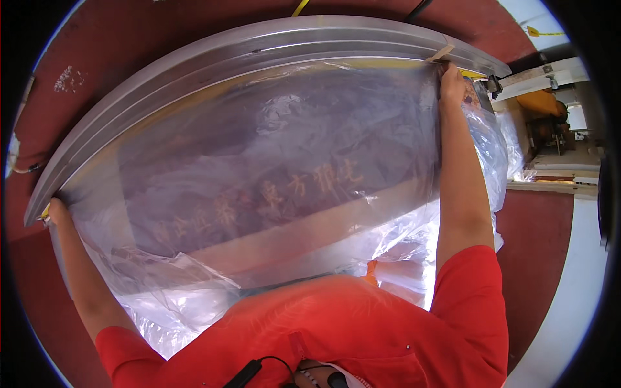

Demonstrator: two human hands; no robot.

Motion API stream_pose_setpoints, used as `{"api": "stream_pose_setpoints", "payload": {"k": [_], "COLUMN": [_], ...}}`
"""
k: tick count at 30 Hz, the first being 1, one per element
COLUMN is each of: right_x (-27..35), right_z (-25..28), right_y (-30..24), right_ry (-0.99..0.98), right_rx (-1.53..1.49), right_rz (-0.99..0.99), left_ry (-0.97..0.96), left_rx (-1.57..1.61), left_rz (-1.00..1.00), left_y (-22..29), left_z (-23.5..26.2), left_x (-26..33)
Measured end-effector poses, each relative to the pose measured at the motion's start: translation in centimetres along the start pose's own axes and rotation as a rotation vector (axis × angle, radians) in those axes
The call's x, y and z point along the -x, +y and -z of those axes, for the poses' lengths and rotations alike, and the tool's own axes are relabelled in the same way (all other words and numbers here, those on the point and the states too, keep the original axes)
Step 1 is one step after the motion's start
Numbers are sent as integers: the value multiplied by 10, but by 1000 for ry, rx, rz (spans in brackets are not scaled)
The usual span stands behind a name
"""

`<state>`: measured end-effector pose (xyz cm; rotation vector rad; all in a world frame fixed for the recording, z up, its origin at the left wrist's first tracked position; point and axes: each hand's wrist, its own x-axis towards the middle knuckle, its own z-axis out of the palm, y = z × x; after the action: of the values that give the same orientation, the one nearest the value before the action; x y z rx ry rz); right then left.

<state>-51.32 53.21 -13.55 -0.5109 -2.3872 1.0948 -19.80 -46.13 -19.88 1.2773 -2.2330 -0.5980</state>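
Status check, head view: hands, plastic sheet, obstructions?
Left hand at metal bar's left end; right hand near its right end, grips unclear. Clear plastic sheet spread between, wrinkled. No obstruction seen; loose folds near red shirt.

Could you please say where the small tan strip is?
In the head view, the small tan strip is at upper right, across the grey metal bar, above the right hand.

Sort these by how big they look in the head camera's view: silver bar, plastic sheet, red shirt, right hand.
1. Plastic sheet, largest
2. Red shirt, helped by its nearness
3. Silver bar, long but narrow
4. Right hand, clearly smallest
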Motion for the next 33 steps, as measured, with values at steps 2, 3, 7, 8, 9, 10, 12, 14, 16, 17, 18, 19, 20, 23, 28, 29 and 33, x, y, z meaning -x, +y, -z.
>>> {"api": "stream_pose_setpoints", "payload": {"k": [2, 3, 7, 8, 9, 10, 12, 14, 16, 17, 18, 19, 20, 23, 28, 29, 33], "right_x": [-1, 6, 5, 4, 8, 11, 28, 54, 80, 93, 105, 115, 129, 146, 147, 146, 155], "right_z": [0, 2, 17, 19, 20, 21, 27, 32, 38, 35, 33, 32, 29, 26, 22, 25, 18], "right_y": [0, -10, -14, -15, -19, -23, -45, -80, -104, -105, -104, -103, -103, -93, -85, -81, -96], "right_ry": [-80, -144, -372, -365, -363, -359, -384, -474, -615, -644, -661, -679, -717, -768, -803, -793, -810], "right_rx": [-94, -154, -247, -177, -112, -45, 103, 86, -86, -129, -161, -193, -228, -349, -529, -583, -710], "right_rz": [-25, -43, -91, -41, 8, 58, 108, 113, 58, 67, 74, 84, 73, 38, 12, -8, 32], "left_ry": [-72, -94, -193, -223, -215, -226, -255, -294, -346, -359, -241, -178, -119, -231, -642, -947, -930], "left_rx": [339, 451, 675, 683, 726, 755, 804, 855, 886, 871, 697, 401, -175, -1151, -60, 142, 512], "left_rz": [105, 142, 186, 177, 208, 228, 277, 335, 386, 389, 286, 168, 52, 38, -661, -631, -954], "left_y": [10, 12, 40, 46, 47, 50, 48, 31, 16, 9, -2, -4, -6, 145, 365, 417, 509], "left_z": [2, 8, 6, 6, 7, 8, 16, 44, 80, 102, 115, 132, 144, 116, -13, -30, -115], "left_x": [11, 20, 35, 37, 37, 37, 33, 23, 15, 15, 26, 35, 50, 183, 331, 383, 498]}}
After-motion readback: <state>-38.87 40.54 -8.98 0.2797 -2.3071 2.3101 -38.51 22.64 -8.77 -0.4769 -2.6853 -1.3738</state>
